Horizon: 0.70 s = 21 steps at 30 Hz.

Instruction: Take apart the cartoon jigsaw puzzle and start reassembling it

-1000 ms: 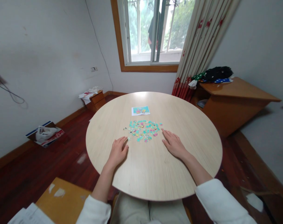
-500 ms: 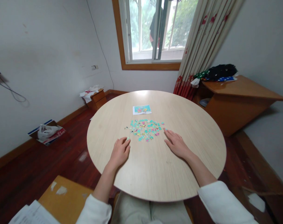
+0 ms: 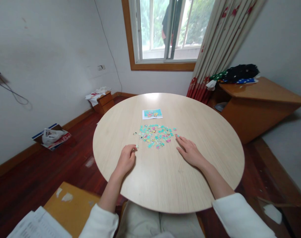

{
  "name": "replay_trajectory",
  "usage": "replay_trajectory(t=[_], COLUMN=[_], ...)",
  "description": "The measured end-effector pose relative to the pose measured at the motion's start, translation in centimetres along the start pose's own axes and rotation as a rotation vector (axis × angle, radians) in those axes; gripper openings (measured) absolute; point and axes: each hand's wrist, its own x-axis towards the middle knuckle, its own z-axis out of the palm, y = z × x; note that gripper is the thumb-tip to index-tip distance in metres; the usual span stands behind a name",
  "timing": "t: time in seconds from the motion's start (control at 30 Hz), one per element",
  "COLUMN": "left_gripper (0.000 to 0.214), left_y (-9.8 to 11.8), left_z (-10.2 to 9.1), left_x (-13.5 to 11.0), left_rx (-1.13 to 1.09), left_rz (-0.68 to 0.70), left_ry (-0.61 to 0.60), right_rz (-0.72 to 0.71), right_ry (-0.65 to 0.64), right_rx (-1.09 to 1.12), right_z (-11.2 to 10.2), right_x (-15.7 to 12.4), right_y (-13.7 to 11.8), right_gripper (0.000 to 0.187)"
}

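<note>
A scatter of small turquoise, pink and yellow puzzle pieces (image 3: 155, 135) lies in the middle of a round pale wood table (image 3: 209, 145). Beyond the pieces lies a small printed picture card (image 3: 152, 114). My left hand (image 3: 126, 159) rests on the table just left of the pile, its fingers curled and its fingertips pinching a single piece at the pile's near left edge. My right hand (image 3: 190, 152) lies flat on the table with fingers stretched out, its fingertips touching the pile's right edge.
A wooden desk (image 3: 259, 99) with dark clothes on it stands at the right by a curtain (image 3: 217, 46). A small box with papers (image 3: 102, 99) and a plastic bag (image 3: 51, 135) sit on the dark red floor at left. Papers on a yellow surface (image 3: 66, 206) lie near left.
My left hand's fingers have curled in from lying flat and pinched a piece at the pile's left edge. My right hand has stayed flat. The view has drifted slightly.
</note>
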Motion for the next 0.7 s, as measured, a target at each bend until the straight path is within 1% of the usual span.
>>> replay_trajectory(t=[0.17,0.33,0.5,0.7], left_gripper=[0.014,0.028,0.018,0.014], left_y=[0.18,-0.04,-0.28,-0.24], left_z=[-0.05,0.09,0.28,0.23], left_x=[-0.03,-0.05,-0.04,-0.11], left_rx=[-0.004,0.023,0.064,0.067], left_rz=[-0.038,-0.04,-0.046,-0.03], left_ry=[-0.002,0.045,0.055,0.061], right_rz=[-0.007,-0.015,-0.019,-0.011], right_ry=[0.014,0.01,-0.017,-0.014], right_rx=[0.004,0.028,0.035,0.028], right_z=[0.35,0.29,0.1,0.2], right_x=[0.01,0.05,0.12,0.1], right_y=[0.22,0.28,0.26,0.31], right_gripper=[0.054,0.054,0.054,0.053])
